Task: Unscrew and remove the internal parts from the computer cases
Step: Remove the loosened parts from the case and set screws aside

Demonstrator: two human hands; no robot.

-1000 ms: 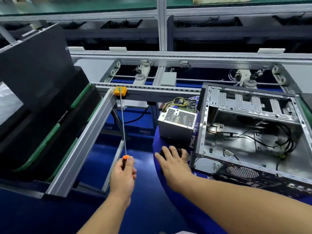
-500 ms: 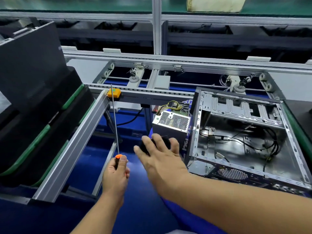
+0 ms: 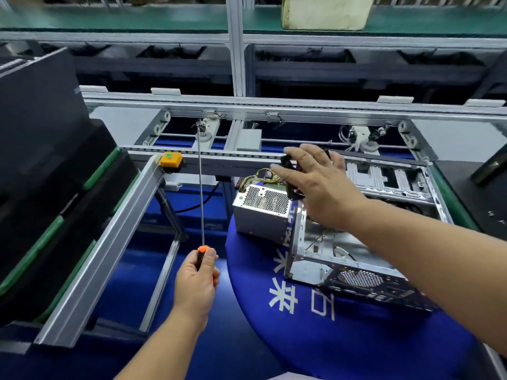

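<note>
An open metal computer case lies on its side on a round blue table. To the left of the case stands a silver power supply with yellow wires. My right hand is raised above the power supply and the case's left edge, gripping a small black part that is mostly hidden by my fingers. Lower left of the table, my left hand grips the orange-and-black handle of a long screwdriver, its thin shaft pointing straight up.
Black cases with green strips are stacked at the left on an aluminium conveyor frame. An orange button box sits on the rail. A cream box rests on the green upper shelf. A dark panel lies at the right.
My right hand has lifted the black part off the blue table and carried it up and to the right, over the power supply. My left hand keeps the screwdriver upright.
</note>
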